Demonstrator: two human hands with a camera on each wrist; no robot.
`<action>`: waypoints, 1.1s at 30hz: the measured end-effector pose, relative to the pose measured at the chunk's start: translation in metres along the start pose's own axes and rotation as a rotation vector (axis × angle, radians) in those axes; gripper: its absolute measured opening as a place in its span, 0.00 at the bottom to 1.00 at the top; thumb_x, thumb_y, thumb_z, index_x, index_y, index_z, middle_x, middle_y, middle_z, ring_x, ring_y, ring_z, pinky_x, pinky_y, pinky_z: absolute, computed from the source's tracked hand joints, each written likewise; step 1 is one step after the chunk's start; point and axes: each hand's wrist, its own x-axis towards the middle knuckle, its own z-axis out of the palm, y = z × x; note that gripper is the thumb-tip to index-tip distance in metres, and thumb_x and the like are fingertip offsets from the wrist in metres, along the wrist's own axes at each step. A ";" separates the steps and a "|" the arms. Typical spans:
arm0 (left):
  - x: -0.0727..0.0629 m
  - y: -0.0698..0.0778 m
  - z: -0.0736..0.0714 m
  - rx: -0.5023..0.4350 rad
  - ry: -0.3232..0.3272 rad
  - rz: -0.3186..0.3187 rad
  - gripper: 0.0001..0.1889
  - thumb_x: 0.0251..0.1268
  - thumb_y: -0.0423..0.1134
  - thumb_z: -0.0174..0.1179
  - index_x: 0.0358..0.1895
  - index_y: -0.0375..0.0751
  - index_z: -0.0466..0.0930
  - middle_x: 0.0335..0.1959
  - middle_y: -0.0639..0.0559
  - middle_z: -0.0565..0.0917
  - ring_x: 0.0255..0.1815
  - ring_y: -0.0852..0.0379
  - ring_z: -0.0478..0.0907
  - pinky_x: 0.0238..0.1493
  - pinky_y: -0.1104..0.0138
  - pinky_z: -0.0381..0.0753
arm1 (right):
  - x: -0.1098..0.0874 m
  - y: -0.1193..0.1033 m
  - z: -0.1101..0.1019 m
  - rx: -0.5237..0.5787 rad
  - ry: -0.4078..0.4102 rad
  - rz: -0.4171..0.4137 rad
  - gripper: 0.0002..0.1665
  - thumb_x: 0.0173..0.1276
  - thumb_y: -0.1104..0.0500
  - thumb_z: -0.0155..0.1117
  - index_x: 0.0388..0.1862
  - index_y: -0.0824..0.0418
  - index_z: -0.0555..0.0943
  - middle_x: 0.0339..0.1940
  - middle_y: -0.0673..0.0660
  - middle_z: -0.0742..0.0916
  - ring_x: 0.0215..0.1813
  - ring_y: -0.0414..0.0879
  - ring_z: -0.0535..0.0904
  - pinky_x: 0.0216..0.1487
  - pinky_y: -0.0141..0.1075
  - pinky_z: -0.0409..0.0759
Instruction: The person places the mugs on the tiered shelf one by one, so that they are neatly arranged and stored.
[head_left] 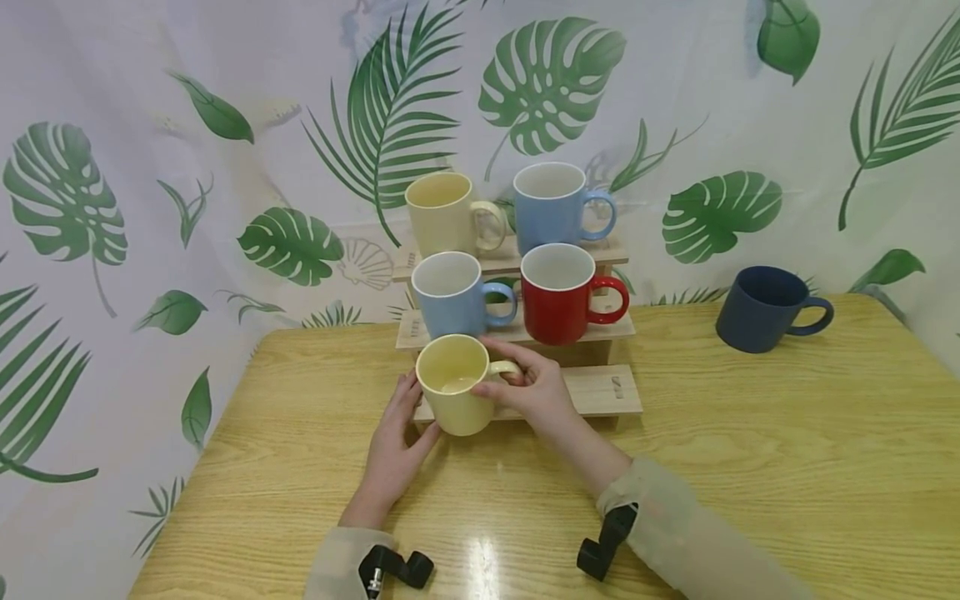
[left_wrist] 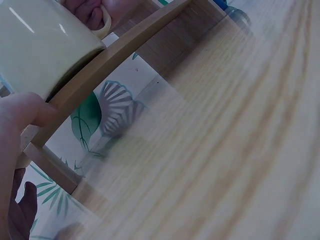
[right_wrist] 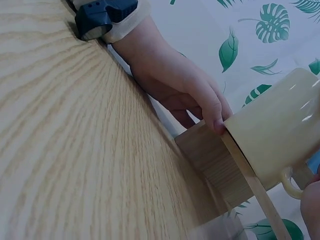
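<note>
A pale yellow mug [head_left: 456, 408] stands upright at the left end of the lowest step of a wooden tiered stand [head_left: 600, 390]. My right hand [head_left: 542, 392] grips the mug's handle, the thumb near the rim. My left hand [head_left: 393, 437] holds the left end of that step beside the mug. In the left wrist view, its thumb [left_wrist: 30, 109] lies on the step's front edge by the mug's base. The right wrist view shows the left hand's other fingers partly hidden behind the stand's end.
On the middle step are a light blue mug [head_left: 450, 304] and a red mug [head_left: 558, 304]. Another yellow mug [head_left: 442, 218] and a light blue mug [head_left: 549, 212] stand on the top step. A navy mug [head_left: 757, 312] sits on the wooden table [head_left: 750, 450] at right, before a leaf-print cloth [head_left: 285, 75].
</note>
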 end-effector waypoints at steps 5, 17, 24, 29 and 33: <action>0.001 -0.001 0.001 0.014 -0.001 0.005 0.33 0.66 0.43 0.62 0.73 0.47 0.61 0.75 0.62 0.54 0.76 0.56 0.43 0.70 0.49 0.49 | 0.000 0.000 -0.002 -0.034 0.000 -0.008 0.35 0.53 0.64 0.76 0.62 0.58 0.78 0.57 0.56 0.81 0.39 0.43 0.71 0.33 0.23 0.73; 0.001 0.000 0.000 0.010 0.002 0.011 0.33 0.66 0.42 0.61 0.73 0.45 0.60 0.75 0.61 0.53 0.76 0.55 0.43 0.70 0.47 0.49 | 0.003 -0.001 -0.004 -0.146 -0.020 -0.041 0.35 0.54 0.63 0.75 0.63 0.59 0.77 0.47 0.56 0.82 0.33 0.41 0.69 0.28 0.24 0.68; 0.000 0.000 0.001 0.018 0.010 0.035 0.33 0.65 0.41 0.62 0.72 0.43 0.61 0.75 0.59 0.54 0.76 0.52 0.45 0.69 0.45 0.50 | 0.005 -0.001 -0.006 -0.207 -0.046 -0.034 0.36 0.55 0.62 0.75 0.64 0.58 0.76 0.30 0.53 0.74 0.29 0.40 0.64 0.24 0.27 0.61; -0.001 -0.001 0.001 0.014 0.019 0.045 0.33 0.65 0.41 0.62 0.72 0.42 0.62 0.75 0.57 0.55 0.76 0.51 0.45 0.69 0.45 0.50 | 0.003 -0.003 -0.008 -0.219 -0.075 -0.040 0.36 0.56 0.60 0.74 0.65 0.57 0.74 0.37 0.53 0.77 0.34 0.43 0.67 0.29 0.26 0.66; -0.002 -0.001 0.001 0.010 0.017 0.032 0.33 0.65 0.41 0.62 0.72 0.41 0.62 0.75 0.57 0.55 0.76 0.52 0.45 0.69 0.46 0.50 | -0.001 -0.001 -0.014 -0.226 -0.111 -0.055 0.36 0.58 0.63 0.72 0.67 0.58 0.72 0.59 0.54 0.78 0.53 0.46 0.71 0.47 0.27 0.73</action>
